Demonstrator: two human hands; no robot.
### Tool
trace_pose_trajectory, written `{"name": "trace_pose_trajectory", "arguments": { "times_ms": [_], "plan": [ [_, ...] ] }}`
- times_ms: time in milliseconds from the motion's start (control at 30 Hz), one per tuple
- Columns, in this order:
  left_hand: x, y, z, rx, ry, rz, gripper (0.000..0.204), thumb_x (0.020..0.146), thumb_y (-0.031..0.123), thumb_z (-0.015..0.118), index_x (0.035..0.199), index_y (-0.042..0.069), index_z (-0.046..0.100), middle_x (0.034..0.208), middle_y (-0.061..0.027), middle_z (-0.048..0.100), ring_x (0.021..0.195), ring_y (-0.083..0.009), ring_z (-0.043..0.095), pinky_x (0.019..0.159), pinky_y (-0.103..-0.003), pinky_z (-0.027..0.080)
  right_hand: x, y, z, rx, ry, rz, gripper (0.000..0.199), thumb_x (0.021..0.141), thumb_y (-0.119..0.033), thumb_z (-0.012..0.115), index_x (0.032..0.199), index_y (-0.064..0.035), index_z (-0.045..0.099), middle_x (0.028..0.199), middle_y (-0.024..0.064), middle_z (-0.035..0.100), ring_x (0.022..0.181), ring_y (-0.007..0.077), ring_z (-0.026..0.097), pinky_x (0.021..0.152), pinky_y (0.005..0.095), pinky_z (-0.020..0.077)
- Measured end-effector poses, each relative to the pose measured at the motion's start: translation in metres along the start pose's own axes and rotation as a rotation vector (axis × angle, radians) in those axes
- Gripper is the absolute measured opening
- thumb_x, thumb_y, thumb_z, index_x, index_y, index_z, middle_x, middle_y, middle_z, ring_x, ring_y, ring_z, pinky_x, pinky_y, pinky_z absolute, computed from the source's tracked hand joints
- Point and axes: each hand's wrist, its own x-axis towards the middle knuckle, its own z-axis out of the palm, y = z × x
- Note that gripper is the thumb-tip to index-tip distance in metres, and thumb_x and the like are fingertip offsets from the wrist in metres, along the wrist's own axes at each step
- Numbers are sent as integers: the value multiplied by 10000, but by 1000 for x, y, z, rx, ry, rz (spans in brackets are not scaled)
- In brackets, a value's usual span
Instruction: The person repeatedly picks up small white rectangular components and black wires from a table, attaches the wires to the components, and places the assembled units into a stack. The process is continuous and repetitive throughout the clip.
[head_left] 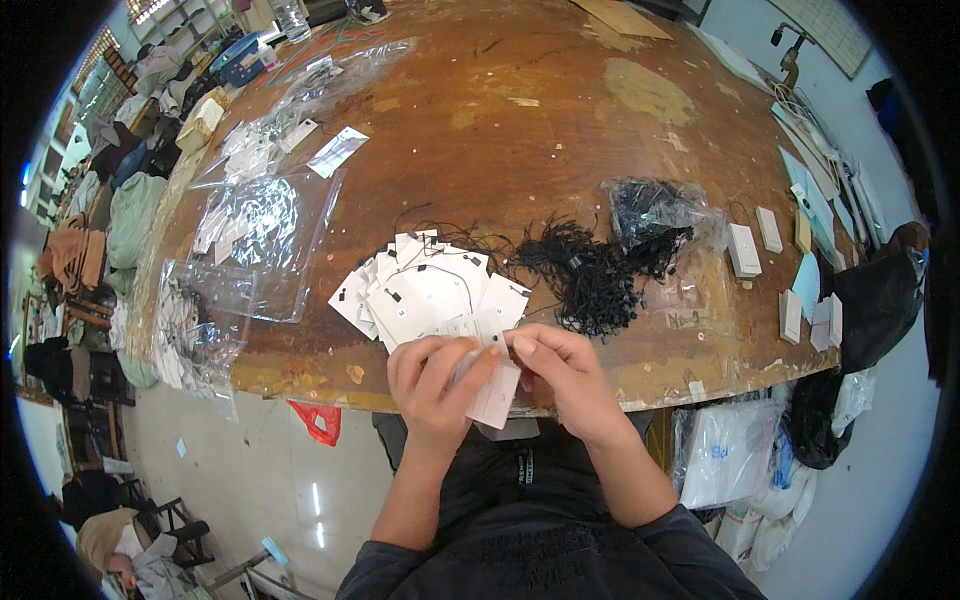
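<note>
My left hand (432, 385) is closed on a few white hang tags (495, 402), holding them at the table's near edge, just above my lap. Thumb and forefinger of my right hand (572, 380) pinch together at the upper right corner of those tags, beside a small dark spot; what lies between the fingertips is too small to make out. Right beyond my hands, a fanned pile of white hang tags (425, 290) with black strings lies on the table. To its right is a tangled bundle of black tag strings (582, 275).
A clear plastic bag of black strings (650, 210) lies behind the bundle. Small white card stacks (742, 250) stand at the right. Clear bags (285, 245) with tags cover the left side of the brown wooden table (500, 140). A red bag (318, 422) hangs below the edge.
</note>
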Motion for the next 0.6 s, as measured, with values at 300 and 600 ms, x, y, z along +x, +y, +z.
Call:
{"name": "trace_pose_trajectory", "arguments": {
  "times_ms": [300,600],
  "plan": [
    [-5,-24,2,-390,208,-765,232,785,107,750,971,11,652,951,-92,654,862,-204,627,743,-308,510,32,-38,-50,-1196,480,-853,122,797,-116,707,796,-7,651,736,60,633,735,215,592,714,341,468],
    [-5,-48,-11,-473,658,-1007,368,931,203,586,1216,-22,523,1047,-141,627,922,-161,600,829,-315,500,40,-10,-54,-1817,197,-806,68,796,-88,660,834,-61,610,1076,60,571,1171,265,480,993,472,332]
  ]
}}
